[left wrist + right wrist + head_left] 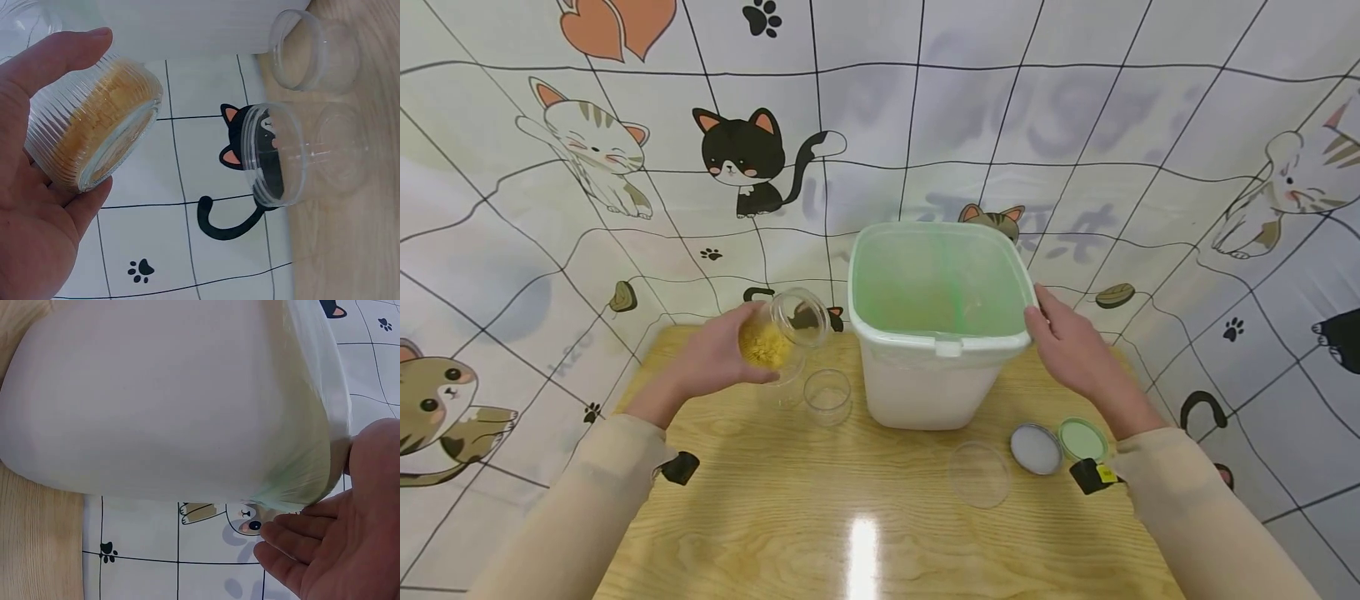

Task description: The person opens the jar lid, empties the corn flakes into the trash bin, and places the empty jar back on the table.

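Note:
My left hand [718, 350] grips a clear ribbed jar [94, 125] tipped on its side, its mouth turned toward the bin. Yellow bits [765, 343] lie inside the jar. Right of it a white bin [925, 387] stands on the table, lined with a pale green bag [917, 283]. With thumb and fingers at the rim, my right hand [1067, 342] holds the bin's right side. In the right wrist view, its fingers [294, 540] reach below the rim. Two clear containers stand beneath the left hand: a low one [300, 53] and another [275, 156].
On the right of the wooden table [760, 517] lie a clear lid [979, 473], a silver-grey lid [1036, 448] and a green lid [1082, 439]. A cloth with cat drawings [880, 125] hangs behind the bin and along both sides.

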`<state>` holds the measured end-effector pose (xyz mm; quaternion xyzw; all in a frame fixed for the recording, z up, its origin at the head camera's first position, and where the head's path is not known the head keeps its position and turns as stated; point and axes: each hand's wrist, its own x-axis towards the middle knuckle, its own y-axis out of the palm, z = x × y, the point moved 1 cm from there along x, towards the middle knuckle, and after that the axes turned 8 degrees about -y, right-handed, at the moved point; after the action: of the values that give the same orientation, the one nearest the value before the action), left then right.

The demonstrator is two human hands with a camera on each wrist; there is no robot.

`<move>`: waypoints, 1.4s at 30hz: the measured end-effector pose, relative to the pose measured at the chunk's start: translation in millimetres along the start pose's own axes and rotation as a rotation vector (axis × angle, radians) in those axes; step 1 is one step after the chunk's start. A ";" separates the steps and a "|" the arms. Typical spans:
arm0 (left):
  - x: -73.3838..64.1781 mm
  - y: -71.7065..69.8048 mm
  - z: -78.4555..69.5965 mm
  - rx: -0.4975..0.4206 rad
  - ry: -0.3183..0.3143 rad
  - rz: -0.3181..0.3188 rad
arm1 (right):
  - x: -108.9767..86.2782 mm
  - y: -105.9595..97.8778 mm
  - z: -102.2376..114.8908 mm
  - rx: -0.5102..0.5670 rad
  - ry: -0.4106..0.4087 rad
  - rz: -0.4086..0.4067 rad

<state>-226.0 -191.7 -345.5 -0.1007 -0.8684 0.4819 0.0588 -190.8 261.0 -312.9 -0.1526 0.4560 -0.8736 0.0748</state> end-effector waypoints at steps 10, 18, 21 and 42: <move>16.9 -24.5 -21.1 0.038 0.012 -0.006 | 0.9 0.9 0.1 -0.004 0.025 0.035; 30.2 -37.9 -34.7 0.070 0.040 -0.033 | 2.0 1.9 -0.3 0.003 0.054 0.059; 34.6 -42.0 -40.2 0.074 0.044 -0.036 | 3.0 2.6 -0.2 0.009 0.053 0.052; 61.5 -61.5 -80.3 0.228 0.062 -0.019 | 6.6 6.1 -0.8 0.050 0.015 0.038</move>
<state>-277.1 -142.9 -250.5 -0.1002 -0.8066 0.5736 0.1012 -197.3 256.3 -317.0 -0.1354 0.4373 -0.8843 0.0917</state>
